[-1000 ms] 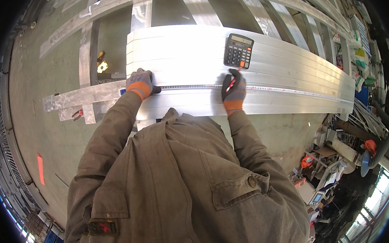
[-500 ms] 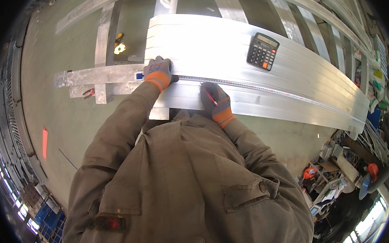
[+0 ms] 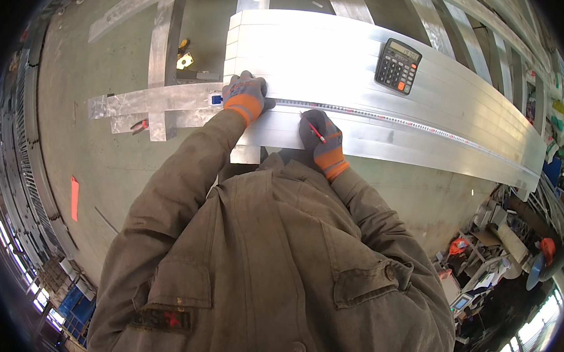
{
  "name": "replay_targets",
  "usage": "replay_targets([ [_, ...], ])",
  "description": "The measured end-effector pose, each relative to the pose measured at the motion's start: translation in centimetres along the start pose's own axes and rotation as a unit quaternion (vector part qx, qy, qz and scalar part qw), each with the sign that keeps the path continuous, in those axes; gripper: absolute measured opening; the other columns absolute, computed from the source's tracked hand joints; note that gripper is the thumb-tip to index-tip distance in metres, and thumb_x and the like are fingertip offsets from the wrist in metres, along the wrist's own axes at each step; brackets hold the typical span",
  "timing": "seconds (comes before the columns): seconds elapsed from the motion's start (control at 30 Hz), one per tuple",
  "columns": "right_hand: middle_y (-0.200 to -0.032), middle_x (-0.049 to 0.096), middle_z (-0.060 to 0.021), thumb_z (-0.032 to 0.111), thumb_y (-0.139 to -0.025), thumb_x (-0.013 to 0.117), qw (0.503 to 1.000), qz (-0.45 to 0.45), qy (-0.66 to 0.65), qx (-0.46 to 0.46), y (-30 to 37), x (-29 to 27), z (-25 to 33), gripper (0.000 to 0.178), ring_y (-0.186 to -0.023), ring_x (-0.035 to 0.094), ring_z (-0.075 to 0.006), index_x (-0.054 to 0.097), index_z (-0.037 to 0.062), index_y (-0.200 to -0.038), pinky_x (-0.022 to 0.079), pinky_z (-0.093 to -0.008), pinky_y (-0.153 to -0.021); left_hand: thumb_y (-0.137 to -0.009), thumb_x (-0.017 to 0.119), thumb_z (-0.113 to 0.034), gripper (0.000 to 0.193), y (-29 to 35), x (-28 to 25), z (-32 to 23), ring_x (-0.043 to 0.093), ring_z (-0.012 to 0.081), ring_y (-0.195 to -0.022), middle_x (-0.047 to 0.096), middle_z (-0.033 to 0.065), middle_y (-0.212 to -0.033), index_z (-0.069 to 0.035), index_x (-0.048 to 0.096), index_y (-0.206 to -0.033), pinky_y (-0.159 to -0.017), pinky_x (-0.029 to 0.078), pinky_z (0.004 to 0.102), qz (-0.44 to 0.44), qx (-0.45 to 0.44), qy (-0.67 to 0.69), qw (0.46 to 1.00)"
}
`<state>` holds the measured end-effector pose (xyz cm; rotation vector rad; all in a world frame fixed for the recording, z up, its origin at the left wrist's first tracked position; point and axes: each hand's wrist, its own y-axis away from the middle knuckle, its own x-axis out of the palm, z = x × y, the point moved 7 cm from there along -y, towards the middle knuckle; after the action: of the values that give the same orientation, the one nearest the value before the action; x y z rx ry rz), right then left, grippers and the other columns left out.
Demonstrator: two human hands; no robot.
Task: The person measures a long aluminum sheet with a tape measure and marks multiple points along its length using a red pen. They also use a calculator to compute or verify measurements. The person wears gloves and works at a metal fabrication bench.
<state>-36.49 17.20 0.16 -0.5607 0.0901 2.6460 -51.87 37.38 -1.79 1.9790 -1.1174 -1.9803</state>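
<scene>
My left hand [image 3: 245,96], in a grey and orange glove, closes over the near end of a tape measure [image 3: 365,114]. A small blue and white piece, perhaps its case, shows beside the glove; the palm hides the rest. From there the blade runs rightward along the silvery metal profiles [image 3: 303,60], which lie side by side. My right hand [image 3: 322,139], gloved alike, is closed around a slim red pencil [image 3: 316,132] just below the blade. The pencil's tip points up and left, toward the blade; contact with the metal is unclear. A black calculator [image 3: 398,66] lies farther back on the profiles.
Metal frame bars [image 3: 164,43] cross beneath and behind the profiles. Red-handled pliers [image 3: 140,125] rest on bars at left. A yellow and black tool [image 3: 184,59] lies beyond my left hand. An orange-red strip [image 3: 74,197] is on the floor. Cluttered items [image 3: 485,269] stand at right.
The view has shifted, so the profiles and both hands appear slightly farther right and higher. My right hand sits a little lower relative to the tape blade, still holding the pencil. The left keeps its place.
</scene>
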Motion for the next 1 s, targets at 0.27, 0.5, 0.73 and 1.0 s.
replay_targets([
  [0.27,-0.1,0.079,-0.0129,0.018,-0.107,0.078,0.998,-0.02,0.025,0.061,0.6,1.2,-0.3,0.011,-0.088,0.078,-0.0271,0.076,0.0089,-0.113,0.062,-0.0394,-0.08,-0.084,0.095,-0.057,0.046,-0.4,-0.6,-0.4,0.063,0.0344,-0.137,0.067,0.0079,-0.14,-0.022,0.085,-0.113,-0.114,0.052,0.0487,0.037,0.007,-0.006,0.999],
  [0.5,-0.101,0.08,-0.0144,0.017,-0.107,0.077,0.995,-0.032,0.032,0.087,0.0,2.5,0.0,0.012,-0.088,0.079,-0.0299,0.076,0.0088,-0.115,0.063,-0.0409,-0.079,-0.086,0.094,-0.059,0.048,0.0,-0.9,-0.4,0.062,0.0337,-0.138,0.067,0.0079,-0.141,-0.021,0.084,-0.114,-0.115,0.051,0.0493,0.05,0.008,-0.002,0.999],
  [0.73,-0.1,0.08,-0.0159,0.016,-0.105,0.077,0.998,-0.039,0.04,0.019,-1.0,3.3,0.7,0.012,-0.09,0.08,-0.0348,0.076,0.0074,-0.114,0.063,-0.0422,-0.08,-0.091,0.094,-0.052,0.043,0.3,-1.2,-0.4,0.063,0.036,-0.132,0.067,0.0113,-0.134,-0.016,0.083,-0.113,-0.113,0.051,0.0528,0.03,0.028,0.019,0.999],
  [1.0,-0.099,0.08,-0.0166,0.012,-0.103,0.078,0.998,-0.026,0.053,0.021,-1.6,4.1,0.1,0.012,-0.09,0.08,-0.0345,0.075,0.0065,-0.114,0.063,-0.0412,-0.08,-0.091,0.093,-0.053,0.043,0.0,-1.4,-0.4,0.063,0.0349,-0.133,0.067,0.0097,-0.138,-0.018,0.083,-0.113,-0.114,0.051,0.0524,0.055,0.021,0.011,0.998],
])
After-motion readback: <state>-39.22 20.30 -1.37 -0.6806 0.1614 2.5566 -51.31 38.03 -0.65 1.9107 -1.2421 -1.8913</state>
